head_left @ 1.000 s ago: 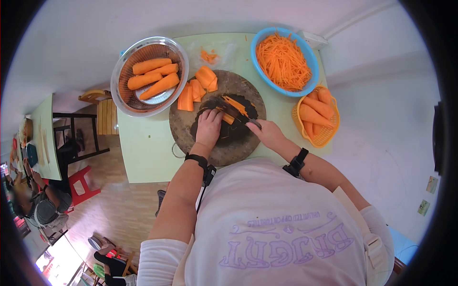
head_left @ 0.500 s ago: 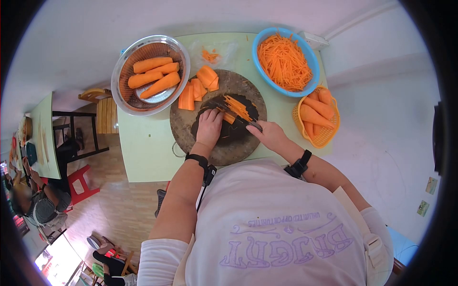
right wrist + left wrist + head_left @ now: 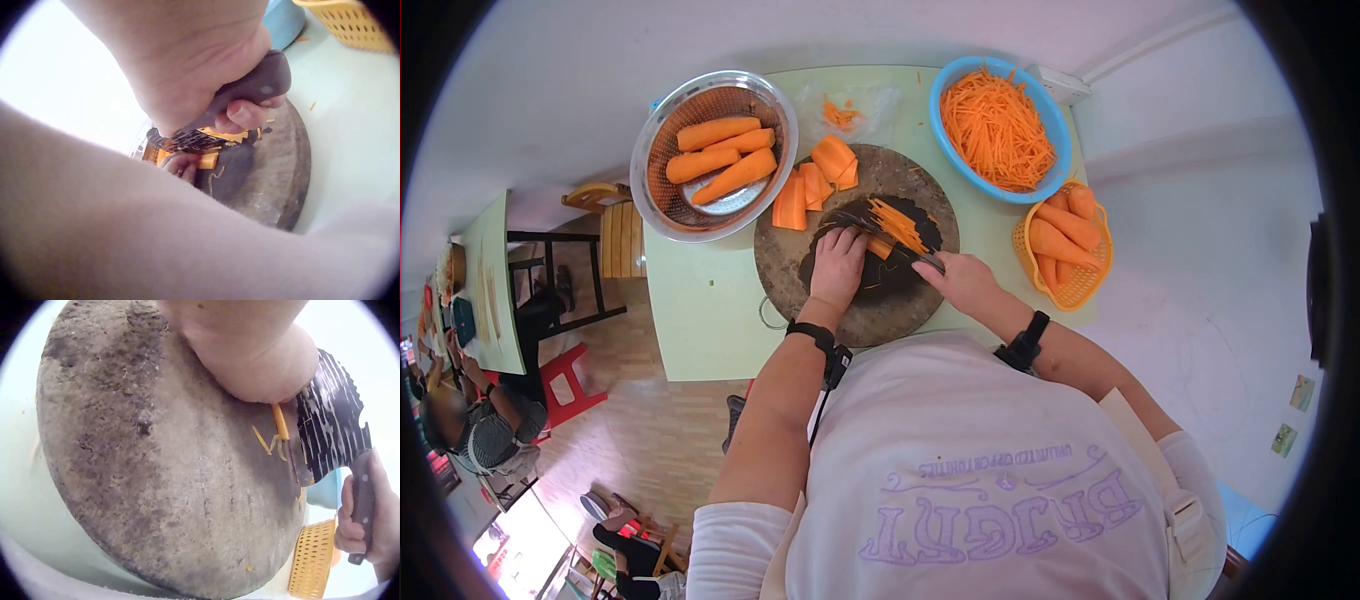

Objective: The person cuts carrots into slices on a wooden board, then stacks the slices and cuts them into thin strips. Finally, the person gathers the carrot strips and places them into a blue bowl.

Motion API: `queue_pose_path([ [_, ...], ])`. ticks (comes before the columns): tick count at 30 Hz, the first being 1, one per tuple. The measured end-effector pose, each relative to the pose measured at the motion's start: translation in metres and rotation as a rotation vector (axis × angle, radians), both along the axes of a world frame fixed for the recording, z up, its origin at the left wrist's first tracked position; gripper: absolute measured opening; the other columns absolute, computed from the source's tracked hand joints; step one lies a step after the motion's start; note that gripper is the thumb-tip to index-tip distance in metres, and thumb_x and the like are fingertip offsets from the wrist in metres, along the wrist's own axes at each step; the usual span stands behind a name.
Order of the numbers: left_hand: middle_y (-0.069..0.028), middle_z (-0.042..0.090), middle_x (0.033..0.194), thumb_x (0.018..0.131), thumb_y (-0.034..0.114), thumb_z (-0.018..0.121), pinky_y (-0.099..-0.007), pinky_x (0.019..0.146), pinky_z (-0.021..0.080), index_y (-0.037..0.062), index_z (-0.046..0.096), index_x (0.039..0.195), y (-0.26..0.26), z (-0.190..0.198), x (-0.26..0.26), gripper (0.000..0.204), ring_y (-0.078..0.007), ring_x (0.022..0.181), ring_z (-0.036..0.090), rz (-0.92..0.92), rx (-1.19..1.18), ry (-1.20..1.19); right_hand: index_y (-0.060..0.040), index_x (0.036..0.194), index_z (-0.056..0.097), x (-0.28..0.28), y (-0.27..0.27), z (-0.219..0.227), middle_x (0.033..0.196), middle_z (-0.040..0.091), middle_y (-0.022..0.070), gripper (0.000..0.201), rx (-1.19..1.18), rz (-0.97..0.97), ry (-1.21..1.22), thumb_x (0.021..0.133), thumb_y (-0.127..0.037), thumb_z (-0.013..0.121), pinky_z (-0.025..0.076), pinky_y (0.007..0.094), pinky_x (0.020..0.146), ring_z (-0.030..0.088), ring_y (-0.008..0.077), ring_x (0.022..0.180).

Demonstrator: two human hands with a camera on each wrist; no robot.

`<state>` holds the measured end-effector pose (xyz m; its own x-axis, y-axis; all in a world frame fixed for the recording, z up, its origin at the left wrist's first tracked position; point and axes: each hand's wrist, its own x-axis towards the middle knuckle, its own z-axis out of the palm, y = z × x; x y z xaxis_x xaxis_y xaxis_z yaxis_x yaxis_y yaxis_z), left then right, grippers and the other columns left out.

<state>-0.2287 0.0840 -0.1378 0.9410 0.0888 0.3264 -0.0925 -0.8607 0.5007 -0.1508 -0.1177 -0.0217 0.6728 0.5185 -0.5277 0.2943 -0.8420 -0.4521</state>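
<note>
We see the left hand (image 3: 838, 268) pressed down on a stack of carrot slices (image 3: 881, 247) in the middle of the round chopping board (image 3: 900, 310), fingers curled over the stack to pin it. The right hand (image 3: 966, 282) is clenched around the dark handle of a cleaver (image 3: 328, 431); in the right wrist view the fingers wrap the handle fully. The blade stands edge-down on the board just right of the left hand, touching the carrot stack. Cut carrot strips (image 3: 900, 222) lie on the board on the far side of the blade.

At the far left edge of the board we note thick carrot slabs (image 3: 812, 180), some on the board, some half off it. Far left on the pale green table (image 3: 700, 310) sits a metal colander (image 3: 658, 125) with whole peeled carrots (image 3: 722, 160) inside. Far right is a blue bowl (image 3: 952, 78) full of shredded carrot (image 3: 998, 125). Right of the board, near the table's right edge, a yellow basket (image 3: 1090, 280) holds more whole carrots. A few carrot scraps (image 3: 838, 114) lie on the table between colander and blue bowl. Both wrists wear black straps.
</note>
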Motion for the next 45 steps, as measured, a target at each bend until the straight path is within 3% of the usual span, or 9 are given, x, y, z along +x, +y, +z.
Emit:
queue_pose_path([
  [6,-0.0060,0.059,0.108,0.080,0.008,0.063,-0.0399,0.092,0.044,0.0081,0.063,0.106,0.000,-0.001,0.001,0.026,-0.0263,0.104,0.054,-0.005,0.009,-0.015,0.0011,0.096,0.065,-0.001,-0.001,-0.024,0.085,0.066,0.0229,0.060,0.025,-0.019,-0.095,0.094,-0.056,0.047,0.050,0.0459,0.072,0.064,0.0403,0.082],
  [8,-0.0059,0.059,0.108,0.080,0.008,0.063,-0.0396,0.092,0.044,0.0083,0.063,0.106,0.000,-0.001,0.001,0.026,-0.0262,0.104,0.055,0.002,0.014,-0.020,0.0018,0.093,0.064,0.003,-0.007,-0.026,0.083,0.065,0.0232,0.059,0.214,-0.189,0.109,0.095,-0.055,0.047,0.049,0.0446,0.072,0.063,0.0399,0.082],
  [12,-0.0071,0.059,0.105,0.080,0.008,0.065,-0.0397,0.091,0.045,0.0079,0.063,0.103,-0.001,-0.002,0.002,0.024,-0.0278,0.102,0.055,0.013,-0.047,-0.033,0.0015,0.091,0.064,0.000,-0.016,-0.013,0.083,0.064,0.0230,0.058,0.173,-0.221,0.098,0.095,-0.054,0.048,0.047,0.0440,0.071,0.062,0.0399,0.081],
  [17,-0.0088,0.059,0.104,0.079,0.007,0.067,-0.0410,0.090,0.046,0.0073,0.063,0.101,0.000,-0.002,0.000,0.023,-0.0298,0.101,0.055,0.008,-0.058,-0.024,-0.0011,0.095,0.065,-0.004,-0.018,-0.011,0.083,0.066,0.0215,0.056,0.067,-0.083,0.023,0.094,-0.054,0.049,0.049,0.0450,0.071,0.063,0.0405,0.081],
  [26,-0.0089,0.059,0.104,0.078,0.009,0.068,-0.0413,0.091,0.045,0.0075,0.064,0.099,-0.001,0.000,0.000,0.021,-0.0298,0.103,0.055,0.014,-0.034,-0.026,-0.0025,0.104,0.067,-0.008,-0.012,0.009,0.084,0.067,0.0220,0.055,0.038,-0.028,0.022,0.095,-0.053,0.048,0.050,0.0465,0.072,0.064,0.0406,0.082],
  [38,-0.0088,0.060,0.103,0.079,0.008,0.067,-0.0412,0.091,0.045,0.0076,0.064,0.100,0.000,0.001,0.000,0.021,-0.0298,0.103,0.055,0.007,-0.030,-0.018,0.0025,0.094,0.064,-0.006,-0.008,0.002,0.080,0.066,0.0239,0.061,0.032,-0.003,0.000,0.095,-0.056,0.046,0.050,0.0476,0.072,0.064,0.0420,0.080],
  [45,-0.0083,0.060,0.101,0.079,0.008,0.067,-0.0408,0.089,0.046,0.0085,0.064,0.099,-0.001,0.001,0.001,0.019,-0.0292,0.101,0.056,0.011,-0.017,-0.030,0.0008,0.097,0.065,-0.009,-0.004,-0.011,0.084,0.067,0.0222,0.059,-0.013,-0.025,-0.043,0.095,-0.056,0.047,0.050,0.0468,0.073,0.064,0.0412,0.083],
])
